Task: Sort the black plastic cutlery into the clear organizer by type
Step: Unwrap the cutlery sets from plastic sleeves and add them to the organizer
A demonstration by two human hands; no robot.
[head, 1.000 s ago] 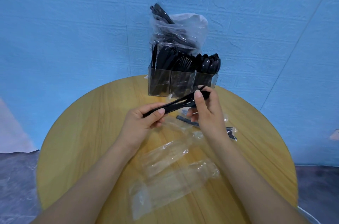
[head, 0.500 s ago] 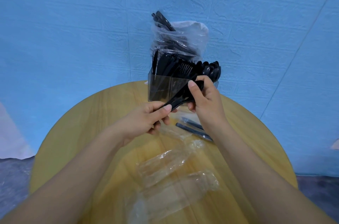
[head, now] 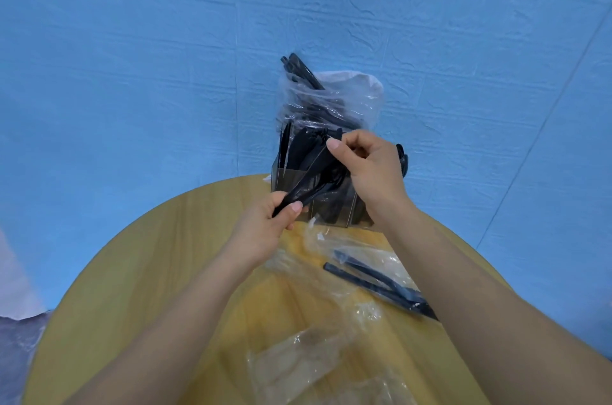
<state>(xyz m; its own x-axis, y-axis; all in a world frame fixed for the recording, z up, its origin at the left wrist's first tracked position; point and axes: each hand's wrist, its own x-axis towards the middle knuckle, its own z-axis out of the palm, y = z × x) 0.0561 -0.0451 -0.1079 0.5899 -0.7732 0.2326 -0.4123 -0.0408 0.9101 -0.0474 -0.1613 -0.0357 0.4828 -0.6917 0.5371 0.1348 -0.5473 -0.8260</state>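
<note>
Basically both hands are up at the clear organizer (head: 334,205), which stands at the far edge of the round wooden table (head: 139,272) vs. the blue wall. Left hand (head: 265,222) has thumb and fingers wrapped round the handle ends of a small bunch of black cutlery (head: 311,184), held slanting up to the right so the working ends fan toward the other hand. Right hand (head: 367,169) sits at the bunch's top end, thumb and forefinger pinched on 1 piece, prob. to peel it off the bunch; which type it is I can't tell, too dark and overlapped. Holding by the handles makes sense, since heads show the type and pieces already in the organizer stand heads up. Organizer's compartments are already well filled; the right one is mostly hidden behind the right hand. Behind it a clear plastic bag (head: 334,103) holds more black cutlery, so plenty left. On the table near the right forearm lie 2 black pieces in a clear wrapper (head: 371,282), not yet sorted, and empty wrappers (head: 298,361) lie nearer the person.
</note>
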